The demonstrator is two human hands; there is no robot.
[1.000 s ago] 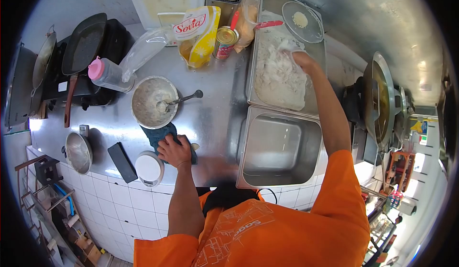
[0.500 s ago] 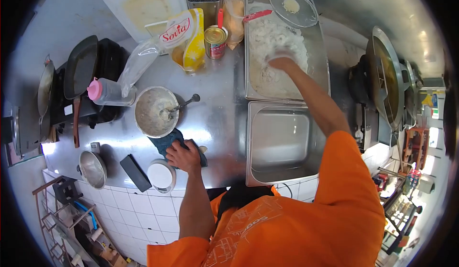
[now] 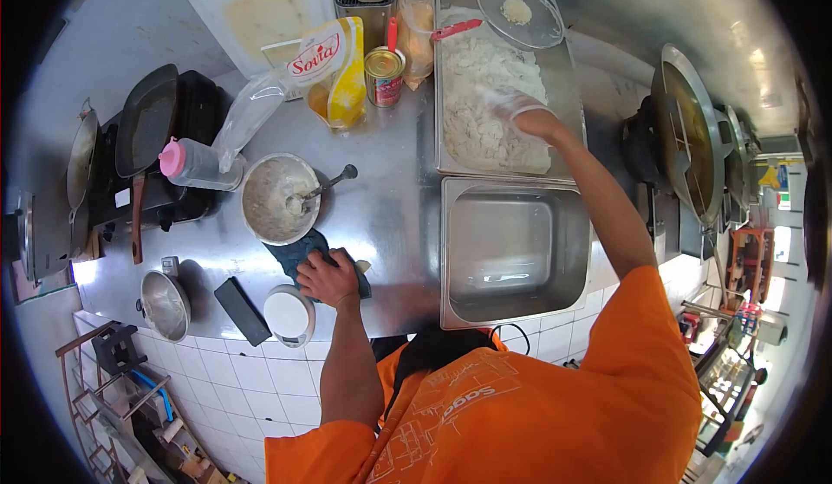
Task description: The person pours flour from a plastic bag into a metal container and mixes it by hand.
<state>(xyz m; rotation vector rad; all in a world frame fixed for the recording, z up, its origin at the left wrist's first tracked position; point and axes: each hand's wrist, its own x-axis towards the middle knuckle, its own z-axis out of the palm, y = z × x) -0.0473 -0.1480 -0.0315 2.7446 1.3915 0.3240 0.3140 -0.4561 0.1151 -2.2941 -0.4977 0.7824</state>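
Observation:
My left hand (image 3: pixel 328 278) rests with its fingers spread on a dark green cloth (image 3: pixel 299 250) on the steel table. Over the heap of white flour (image 3: pixel 485 129) in a long metal tray (image 3: pixel 568 94) is my right hand (image 3: pixel 520 110), coated white and blurred, so its fingers cannot be made out. Just above the cloth stands a bowl (image 3: pixel 270 202) of pale batter with a dark-handled spoon (image 3: pixel 334 181) in it. A round strainer (image 3: pixel 520 14) with pale crumbs and a red handle lies across the top of the tray.
An empty deep steel pan (image 3: pixel 511 250) adjoins the flour tray. A white scale (image 3: pixel 289 315), a black case (image 3: pixel 242 311) and a small metal bowl (image 3: pixel 165 305) line the front edge. Behind are a yellow pouch (image 3: pixel 347 72), a can (image 3: pixel 384 77) and a pink-lidded bottle (image 3: pixel 199 165). A wok (image 3: pixel 689 137) stands right.
My right hand has moved about over the flour, first toward the front left, then back to the right. My left hand has stayed on the cloth. The whole view has shifted.

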